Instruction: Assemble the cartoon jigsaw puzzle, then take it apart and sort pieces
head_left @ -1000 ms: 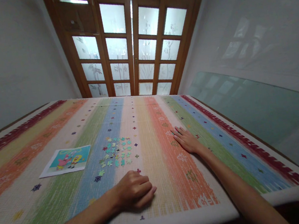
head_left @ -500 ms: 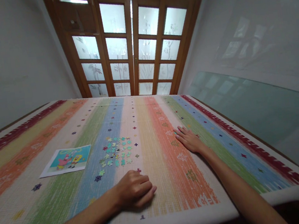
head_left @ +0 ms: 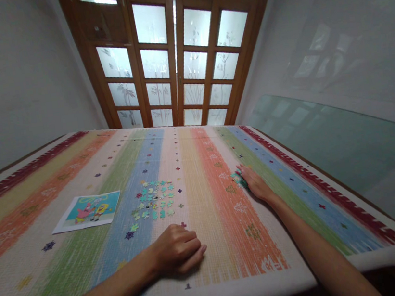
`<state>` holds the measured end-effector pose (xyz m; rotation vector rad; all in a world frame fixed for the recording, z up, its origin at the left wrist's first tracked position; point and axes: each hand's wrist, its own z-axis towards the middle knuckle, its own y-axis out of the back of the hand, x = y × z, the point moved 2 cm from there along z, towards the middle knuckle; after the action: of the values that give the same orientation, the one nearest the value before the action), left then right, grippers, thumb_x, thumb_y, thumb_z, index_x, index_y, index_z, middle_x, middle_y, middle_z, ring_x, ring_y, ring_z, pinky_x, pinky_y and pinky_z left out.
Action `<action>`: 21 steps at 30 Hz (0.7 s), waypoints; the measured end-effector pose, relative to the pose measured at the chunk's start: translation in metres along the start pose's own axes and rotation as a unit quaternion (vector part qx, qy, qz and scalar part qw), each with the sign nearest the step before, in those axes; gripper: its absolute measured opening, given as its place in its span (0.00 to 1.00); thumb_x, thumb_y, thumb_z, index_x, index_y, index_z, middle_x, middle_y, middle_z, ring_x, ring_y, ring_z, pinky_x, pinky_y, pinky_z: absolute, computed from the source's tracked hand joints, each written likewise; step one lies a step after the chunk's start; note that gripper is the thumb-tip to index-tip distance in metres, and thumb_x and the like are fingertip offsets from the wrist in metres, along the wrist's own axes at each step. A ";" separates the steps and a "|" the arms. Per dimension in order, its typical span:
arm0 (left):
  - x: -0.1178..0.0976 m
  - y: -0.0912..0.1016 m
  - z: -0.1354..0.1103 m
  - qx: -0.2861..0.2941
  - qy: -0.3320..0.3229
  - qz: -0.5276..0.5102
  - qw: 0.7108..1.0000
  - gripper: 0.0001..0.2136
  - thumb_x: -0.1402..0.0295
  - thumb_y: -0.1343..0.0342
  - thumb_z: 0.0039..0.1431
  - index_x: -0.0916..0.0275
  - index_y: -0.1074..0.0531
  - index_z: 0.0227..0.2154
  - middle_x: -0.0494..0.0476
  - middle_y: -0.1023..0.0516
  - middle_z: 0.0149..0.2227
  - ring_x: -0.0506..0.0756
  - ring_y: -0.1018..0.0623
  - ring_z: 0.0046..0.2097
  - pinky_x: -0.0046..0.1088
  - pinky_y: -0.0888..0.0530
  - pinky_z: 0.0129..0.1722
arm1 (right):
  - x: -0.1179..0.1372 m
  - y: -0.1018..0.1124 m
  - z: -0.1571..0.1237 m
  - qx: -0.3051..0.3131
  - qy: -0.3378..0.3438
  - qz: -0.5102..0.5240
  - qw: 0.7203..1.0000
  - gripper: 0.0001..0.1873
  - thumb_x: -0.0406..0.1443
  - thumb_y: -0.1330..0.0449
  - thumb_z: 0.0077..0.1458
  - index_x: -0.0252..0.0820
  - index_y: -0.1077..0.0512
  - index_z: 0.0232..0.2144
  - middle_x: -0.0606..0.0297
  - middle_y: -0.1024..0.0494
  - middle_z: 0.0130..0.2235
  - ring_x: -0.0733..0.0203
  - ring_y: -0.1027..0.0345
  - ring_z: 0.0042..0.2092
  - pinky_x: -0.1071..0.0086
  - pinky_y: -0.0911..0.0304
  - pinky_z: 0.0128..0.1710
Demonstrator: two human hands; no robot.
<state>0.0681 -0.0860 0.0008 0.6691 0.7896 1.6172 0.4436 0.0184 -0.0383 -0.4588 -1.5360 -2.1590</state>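
My left hand rests on the striped tablecloth near the front edge, loosely fisted, with nothing visible in it. To the right, my right hand is tilted on its side over a small cluster of teal jigsaw puzzle pieces. Its fingers look stretched forward beside the cluster; the palm partly hides these pieces. Beyond my left hand lies a larger spread of loose puzzle pieces, green and teal, mostly face up. Left of that spread is a printed cartoon picture with a pink figure and a yellow one.
The striped tablecloth covers a wide table and carries printed stars, trees and crosses. Behind the table stand wooden doors with frosted panes. A glass panel leans on the right wall beside the table.
My right hand has shifted slightly right and rolled onto its side, uncovering teal puzzle pieces that it had hidden. My left hand, the picture and the larger spread stay in place.
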 end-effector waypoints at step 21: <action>0.000 0.003 0.001 -0.010 -0.001 -0.012 1.000 0.21 0.72 0.58 0.74 0.60 0.36 0.22 0.49 0.33 0.20 0.50 0.36 0.21 0.33 0.39 0.23 | -0.023 0.048 -0.014 0.102 0.024 -0.022 0.994 0.47 0.58 0.38 0.56 0.50 0.42 0.72 0.56 0.44 0.73 0.38 0.55 0.74 0.40 0.49 0.70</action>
<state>0.0676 -0.0864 0.0035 0.6442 0.7760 1.5997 0.4882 -0.0048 -0.0162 -0.3056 -1.7315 -2.0011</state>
